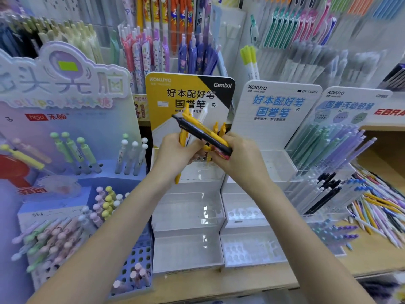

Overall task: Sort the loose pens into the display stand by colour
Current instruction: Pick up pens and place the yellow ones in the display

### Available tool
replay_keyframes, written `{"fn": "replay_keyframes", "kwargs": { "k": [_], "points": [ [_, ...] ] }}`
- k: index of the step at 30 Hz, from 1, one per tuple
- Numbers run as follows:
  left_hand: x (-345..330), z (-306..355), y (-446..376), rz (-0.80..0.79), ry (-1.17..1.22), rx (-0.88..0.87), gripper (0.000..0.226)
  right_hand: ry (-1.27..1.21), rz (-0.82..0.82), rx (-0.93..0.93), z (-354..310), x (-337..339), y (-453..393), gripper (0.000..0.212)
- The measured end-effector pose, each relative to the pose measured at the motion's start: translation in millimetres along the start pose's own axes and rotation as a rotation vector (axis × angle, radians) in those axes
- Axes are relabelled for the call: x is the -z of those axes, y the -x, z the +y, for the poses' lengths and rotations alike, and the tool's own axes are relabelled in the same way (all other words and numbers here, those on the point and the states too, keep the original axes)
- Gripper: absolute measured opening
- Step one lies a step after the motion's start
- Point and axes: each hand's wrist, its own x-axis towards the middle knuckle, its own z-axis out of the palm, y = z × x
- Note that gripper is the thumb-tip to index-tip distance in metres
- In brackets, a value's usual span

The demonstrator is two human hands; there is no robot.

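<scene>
Right over the white stand, both hands up close together, left hand gripping yellow pens near upright, right hand clutching a black pen, long axis slanting, tip pointing up-left

Black pen and yellow pen among a gripped bunch, slanting up-left before the white tiered display stand — yellow-and-black Gambol backboard behind. Loose mixed-colour pens heaped far right — pastel, yellow, black.
</scene>
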Motion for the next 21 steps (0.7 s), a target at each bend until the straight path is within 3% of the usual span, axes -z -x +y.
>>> {"fn": "replay_keyframes", "kwargs": {
  "k": [4,9,11,15,21],
  "points": [
    [2.5,0.4,0.8,-0.021,0.09,0.0,0.022,0.078,0.027,0.049,1.1,0.7,-5.3,0.014],
    [16.3,-13.8,-0.3,-0.016,0.156,0.046,0.023,-0.256,0.297,-0.309,19.4,18.7,-15.2,0.018],
    [17.2,-20.7,0.7,-0.022,0.154,0.077,0.02,-0.302,0.333,-0.383,22.1,17.1,-14.7,0.021],
    [14.3,-27.1,2.1,-0.045,0.148,0.093,0.014,-0.3,0.375,-0.386,24.1,6.6,-14.7,0.028],
    [14.0,-34.7,0.4,-0.061,0.102,0.087,0.013,-0.19,0.352,-0.289,25.8,-1.4,-19.8,0.019]
  ]
}}
